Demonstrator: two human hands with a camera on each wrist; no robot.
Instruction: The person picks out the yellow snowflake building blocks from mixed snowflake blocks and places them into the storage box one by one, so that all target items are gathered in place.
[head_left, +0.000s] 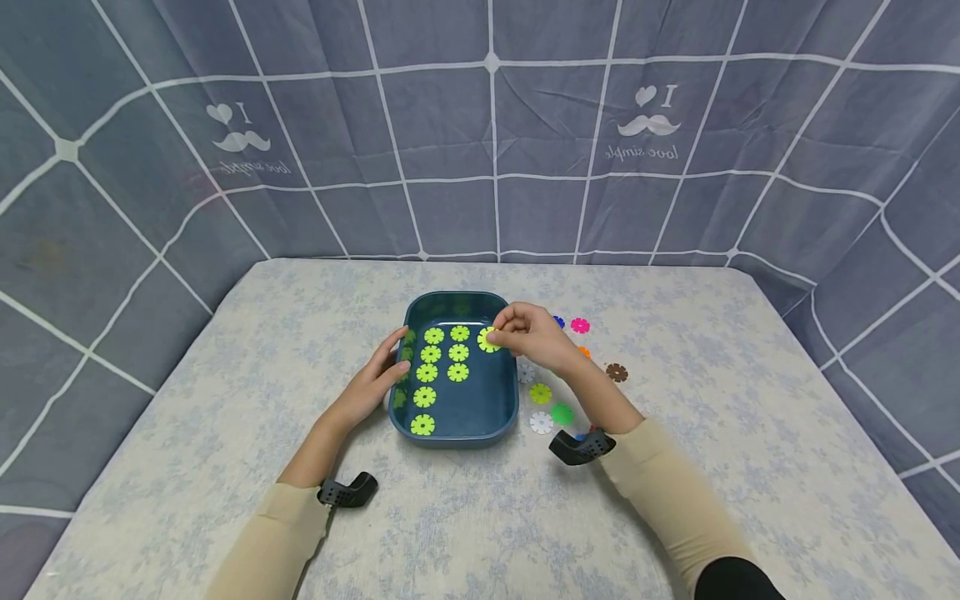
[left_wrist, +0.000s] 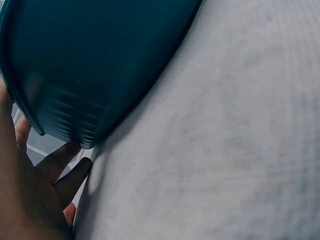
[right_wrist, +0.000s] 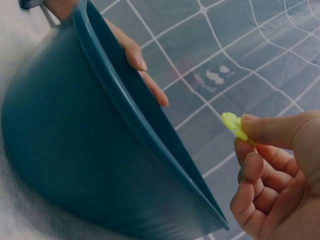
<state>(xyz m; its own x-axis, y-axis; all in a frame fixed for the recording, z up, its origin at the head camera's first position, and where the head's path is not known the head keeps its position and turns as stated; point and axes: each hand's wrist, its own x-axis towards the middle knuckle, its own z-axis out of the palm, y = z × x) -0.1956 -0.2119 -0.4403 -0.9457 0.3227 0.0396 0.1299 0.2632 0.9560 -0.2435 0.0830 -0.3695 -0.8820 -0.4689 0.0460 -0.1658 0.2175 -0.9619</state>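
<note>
A dark teal plastic basin [head_left: 480, 408] sits on the table with yellow-green notched snowflake discs [head_left: 424, 397] laid in two columns inside, the left column longer. My left hand [head_left: 367, 387] holds the basin's left rim, with thumb over the edge. In the left wrist view, its fingers [left_wrist: 60, 160] touch the outer wall. Above the basin's right side, my right hand [head_left: 536, 337] pinches one yellow-green snowflake disc [head_left: 486, 340] between thumb and fingers. The right wrist view shows this snowflake disc [right_wrist: 232, 125] held up, apart from the basin's rim.
Right of the basin lie loose discs of other colours: pink [head_left: 580, 325], brown [head_left: 617, 372], green [head_left: 562, 414], white [head_left: 542, 422] and more, some partly hidden by my right arm. One yellow-green disc [head_left: 540, 393] lies among them. A grey checked curtain [head_left: 547, 217] hangs behind the table.
</note>
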